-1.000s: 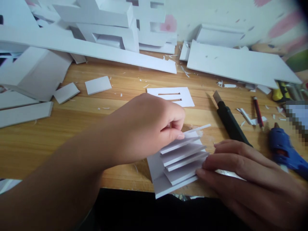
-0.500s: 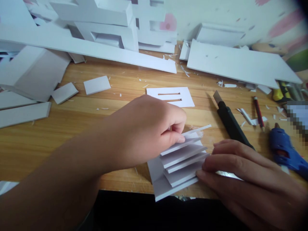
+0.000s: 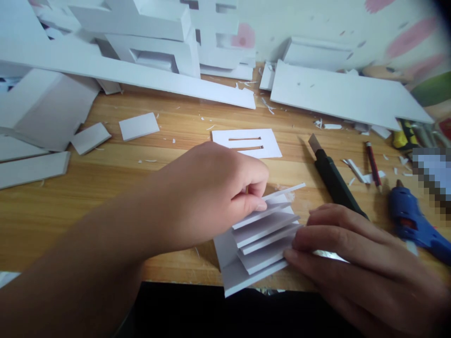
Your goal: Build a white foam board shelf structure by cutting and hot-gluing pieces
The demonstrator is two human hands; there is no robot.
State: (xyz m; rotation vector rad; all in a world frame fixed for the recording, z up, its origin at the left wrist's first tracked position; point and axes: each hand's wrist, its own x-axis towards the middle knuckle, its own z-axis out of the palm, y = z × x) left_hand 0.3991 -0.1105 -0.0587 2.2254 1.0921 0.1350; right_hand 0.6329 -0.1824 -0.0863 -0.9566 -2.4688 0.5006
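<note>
A small white foam-board piece with several parallel slats [image 3: 269, 230] lies tilted near the table's front edge. My left hand [image 3: 225, 188] reaches over its far side, thumb and curled fingers pinched on the farthest slat. From the right, my right hand [image 3: 352, 253] holds the slats' right ends between thumb and fingertips. Beyond my left hand lies a flat white card with two slots [image 3: 246, 142]. A black utility knife [image 3: 338, 183], blade out, rests just past my right hand, which covers part of what is beneath it.
A blue glue gun [image 3: 408, 211] and a red and black pencil [image 3: 373, 166] lie at the right. Long white boards [image 3: 334, 91] and a white model structure [image 3: 151, 51] stand along the back. Small white pieces [image 3: 139, 126] and offcuts are scattered on the wooden table [image 3: 169, 112].
The whole view has shifted slightly, so things appear a little farther left. Both hands keep their hold on the slatted piece, with no clear movement against it.
</note>
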